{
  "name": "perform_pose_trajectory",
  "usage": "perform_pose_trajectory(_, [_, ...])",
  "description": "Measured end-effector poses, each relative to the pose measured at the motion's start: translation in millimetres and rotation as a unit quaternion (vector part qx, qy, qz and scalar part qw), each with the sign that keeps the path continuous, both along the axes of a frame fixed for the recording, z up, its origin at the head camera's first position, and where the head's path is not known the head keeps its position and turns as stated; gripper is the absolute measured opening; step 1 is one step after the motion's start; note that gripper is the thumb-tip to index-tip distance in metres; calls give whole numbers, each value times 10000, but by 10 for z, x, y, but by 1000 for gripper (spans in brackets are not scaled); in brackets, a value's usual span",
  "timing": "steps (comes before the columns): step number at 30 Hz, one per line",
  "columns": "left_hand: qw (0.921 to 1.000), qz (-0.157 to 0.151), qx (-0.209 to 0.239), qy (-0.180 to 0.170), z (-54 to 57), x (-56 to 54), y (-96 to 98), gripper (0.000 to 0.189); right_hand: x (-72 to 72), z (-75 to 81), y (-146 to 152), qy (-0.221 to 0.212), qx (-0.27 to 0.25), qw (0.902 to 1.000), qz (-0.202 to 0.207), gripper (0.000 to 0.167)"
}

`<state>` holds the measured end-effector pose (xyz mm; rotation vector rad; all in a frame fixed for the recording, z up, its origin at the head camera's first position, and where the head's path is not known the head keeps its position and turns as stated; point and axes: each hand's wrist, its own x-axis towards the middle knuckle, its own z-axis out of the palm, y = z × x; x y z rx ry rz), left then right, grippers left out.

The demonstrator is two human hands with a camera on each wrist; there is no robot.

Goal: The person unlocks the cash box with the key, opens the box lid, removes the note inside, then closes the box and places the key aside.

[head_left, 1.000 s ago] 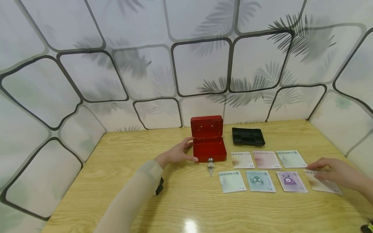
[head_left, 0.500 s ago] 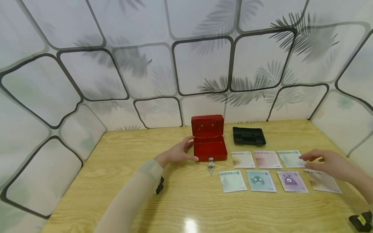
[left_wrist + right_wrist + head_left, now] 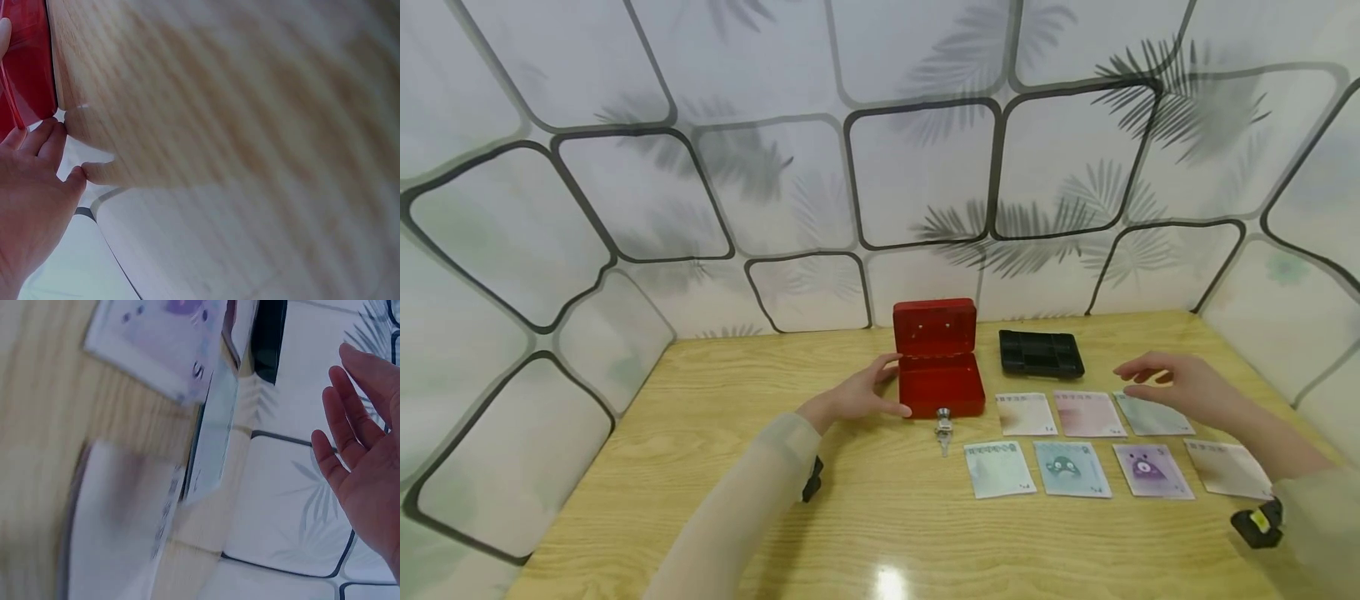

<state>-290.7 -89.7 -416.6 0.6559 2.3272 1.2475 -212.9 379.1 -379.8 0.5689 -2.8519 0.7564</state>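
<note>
A red cash box (image 3: 940, 387) stands with its lid raised at the back of the table. My left hand (image 3: 861, 393) grips its left side, thumb at the front corner and fingers towards the hinge. In the left wrist view the fingers touch the red box (image 3: 28, 75). A key (image 3: 944, 442) hangs from the lock at the box's front. My right hand (image 3: 1176, 387) is raised over a pale green play banknote (image 3: 1161, 419), partly covering it. In the right wrist view the right hand (image 3: 369, 444) holds nothing, its fingers loosely bent.
A black compartment tray (image 3: 1041, 354) lies right of the box. Several play banknotes lie in two rows, among them a pink one (image 3: 1090, 414), a purple one (image 3: 1152, 471) and a brownish one (image 3: 1228, 468). A patterned curtain (image 3: 917, 175) surrounds the wooden table (image 3: 865, 533).
My right hand has moved left and away from me, from the brownish banknote at the far right to above the pale green one. The left hand has stayed on the cash box.
</note>
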Motion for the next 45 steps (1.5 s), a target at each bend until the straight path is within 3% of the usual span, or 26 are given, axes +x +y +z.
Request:
perform_pose_trajectory(13, [9997,14,-221,87,-35,-39,7,93,-460,17,-490,-110,-536,9985,32,29])
perform_pose_trajectory(22, [9997,49,-237,62,-42,-43,4,93,-722,-94,-713,-293,-881,9957,-76,30])
perform_pose_trajectory(30, [9998,58,-208,26,-38,-38,-4,93,-848,-209,-797,-340,-648,9973,62,28])
perform_pose_trajectory(45, [9997,47,-236,23,-33,-38,8,93,-943,-365,-828,-472,-262,9985,-45,20])
